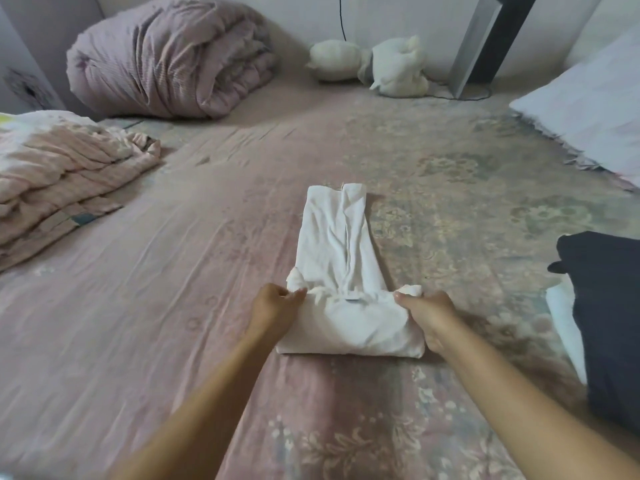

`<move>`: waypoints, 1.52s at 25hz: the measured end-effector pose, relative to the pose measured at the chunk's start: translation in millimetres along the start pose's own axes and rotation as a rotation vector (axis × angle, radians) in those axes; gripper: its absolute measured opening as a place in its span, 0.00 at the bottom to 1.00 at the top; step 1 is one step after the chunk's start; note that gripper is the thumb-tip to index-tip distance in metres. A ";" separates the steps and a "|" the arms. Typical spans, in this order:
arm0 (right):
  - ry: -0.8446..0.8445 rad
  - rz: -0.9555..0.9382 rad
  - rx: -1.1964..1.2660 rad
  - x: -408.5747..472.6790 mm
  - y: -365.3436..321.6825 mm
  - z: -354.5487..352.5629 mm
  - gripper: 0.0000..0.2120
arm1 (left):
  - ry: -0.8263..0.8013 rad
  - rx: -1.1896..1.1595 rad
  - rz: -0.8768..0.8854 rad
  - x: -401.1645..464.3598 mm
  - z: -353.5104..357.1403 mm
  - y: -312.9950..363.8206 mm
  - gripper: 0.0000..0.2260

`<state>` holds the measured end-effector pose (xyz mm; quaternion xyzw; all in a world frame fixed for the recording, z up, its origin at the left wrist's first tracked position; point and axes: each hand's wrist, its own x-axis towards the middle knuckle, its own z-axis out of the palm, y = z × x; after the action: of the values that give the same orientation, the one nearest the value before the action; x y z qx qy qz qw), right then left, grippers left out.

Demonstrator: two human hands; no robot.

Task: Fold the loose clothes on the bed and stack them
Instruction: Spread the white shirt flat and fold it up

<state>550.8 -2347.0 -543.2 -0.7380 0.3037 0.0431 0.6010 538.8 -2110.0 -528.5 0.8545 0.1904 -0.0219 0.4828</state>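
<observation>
A white garment (341,251) lies in a long narrow strip on the bed (173,306), its near end doubled over into a thick fold. My left hand (275,308) pinches the left corner of that fold. On the other side, my right hand (427,315) grips the right corner, with a bit of white cloth bunched above its fingers. A dark navy folded garment (602,306) sits at the right edge on top of a white piece (564,327).
A rolled pink duvet (166,57) lies at the back left, and a folded pink striped blanket (65,174) at the left. Two white soft toys (370,64) sit by the wall, next to a leaning grey panel (485,43). A white pillow (588,109) is at the right.
</observation>
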 end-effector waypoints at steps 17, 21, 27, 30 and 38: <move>-0.436 -0.833 -1.294 -28.3 14.9 -17.2 0.47 | -0.454 0.815 0.804 -12.6 -2.9 -44.9 0.43; -0.594 -0.816 -1.371 -18.6 11.4 -23.1 0.47 | -0.483 0.814 0.816 -2.4 -7.8 -49.0 0.46; -0.392 -1.135 -1.085 -20.1 8.3 -31.7 0.30 | -0.195 0.565 1.098 -15.6 -16.9 -42.3 0.19; -0.329 -1.491 -1.153 -41.0 25.7 -49.1 0.33 | -0.106 0.576 1.439 -48.5 -22.5 -55.2 0.13; -0.533 -1.642 -1.041 -64.0 85.4 -104.2 0.29 | -0.302 0.401 1.268 -112.2 -32.8 -109.0 0.17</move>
<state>424.8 -2424.8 -560.7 -0.8559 -0.4995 -0.0933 0.0960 392.2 -2066.5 -575.2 0.8614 -0.4246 0.1113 0.2558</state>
